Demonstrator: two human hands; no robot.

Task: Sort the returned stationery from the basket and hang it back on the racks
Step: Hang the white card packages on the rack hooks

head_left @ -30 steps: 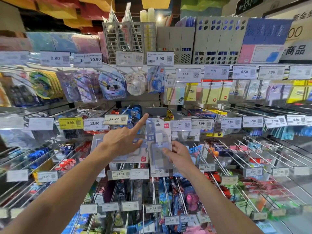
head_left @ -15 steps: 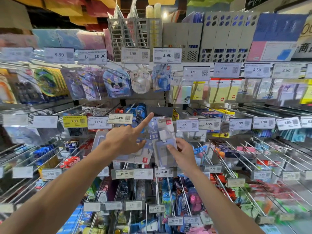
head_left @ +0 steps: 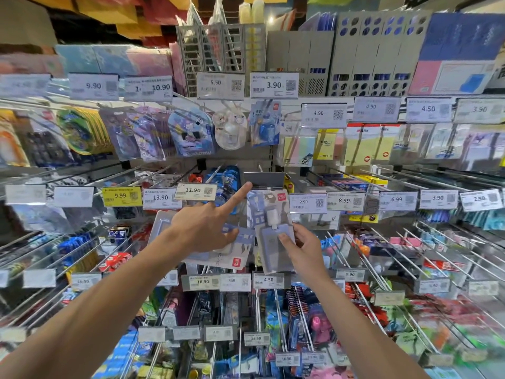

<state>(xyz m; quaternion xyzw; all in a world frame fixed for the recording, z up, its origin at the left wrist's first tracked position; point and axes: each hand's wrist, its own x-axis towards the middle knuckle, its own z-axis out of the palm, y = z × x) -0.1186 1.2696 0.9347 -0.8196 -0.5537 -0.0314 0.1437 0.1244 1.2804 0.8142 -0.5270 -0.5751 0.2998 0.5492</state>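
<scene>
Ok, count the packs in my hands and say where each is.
2. A tilted pack held under the left hand; an upright pack pinched in the right hand. Others may be hidden behind.

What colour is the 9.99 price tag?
Yellow; the 9.99 price tag shows in the head view.

Left of the 11.90 price tag (head_left: 194, 190) hangs the 13.90 tag (head_left: 161, 198). Right of it stands the carded pack (head_left: 269, 212), in the right grip (head_left: 303, 247). Below it the left grip (head_left: 202, 228) holds a second pack (head_left: 218, 258); lower still, the 18.90 tag (head_left: 202, 282).
</scene>
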